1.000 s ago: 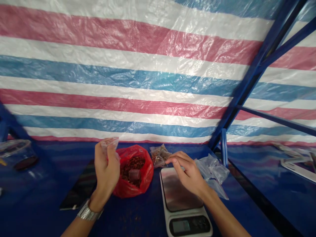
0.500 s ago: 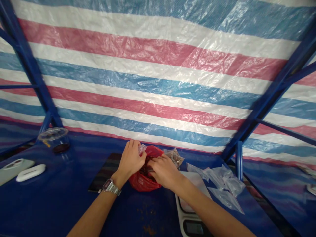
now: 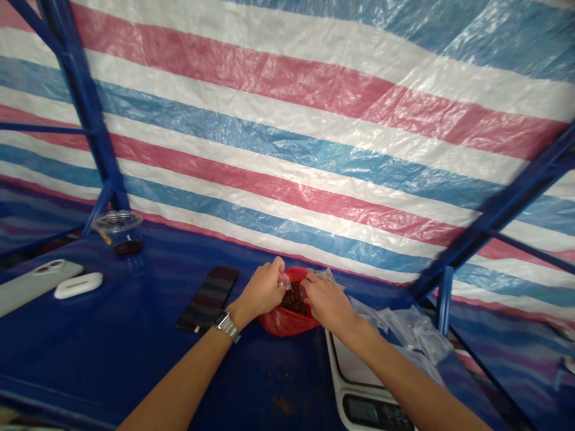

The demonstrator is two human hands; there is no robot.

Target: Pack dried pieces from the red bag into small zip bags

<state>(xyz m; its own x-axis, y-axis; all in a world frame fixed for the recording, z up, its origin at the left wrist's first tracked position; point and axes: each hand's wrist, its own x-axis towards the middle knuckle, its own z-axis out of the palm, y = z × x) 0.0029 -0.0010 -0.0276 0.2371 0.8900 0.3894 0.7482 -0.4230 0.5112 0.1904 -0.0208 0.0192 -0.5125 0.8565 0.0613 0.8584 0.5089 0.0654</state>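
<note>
A red plastic bag (image 3: 290, 323) stands with its mouth open, and dark brown, crumbly pieces (image 3: 294, 299) show inside. My left hand (image 3: 265, 287), with a metal watch on its wrist, is closed on a small clear plastic bag (image 3: 283, 281) at the red bag's left rim. At the right side of the opening is my right hand (image 3: 330, 302). Its fingers are curled together over the dark pieces, and whatever they pinch is hidden. Beneath my right forearm sits a kitchen scale (image 3: 348, 365) with a small display.
Clear plastic bags (image 3: 417, 329) lie right of the scale, and a filled clear packet (image 3: 327, 275) is behind my right hand. Leftward are a black phone (image 3: 209, 299), a white earbud case (image 3: 78, 285), a pale phone (image 3: 40, 284) and a clear cup (image 3: 119, 230). Brown crumbs (image 3: 283, 404) dot the blue table.
The whole view has shifted, with the table things now further right. My right fingers have drawn back from deep in the red bag towards its right rim, showing more of the dark pieces.
</note>
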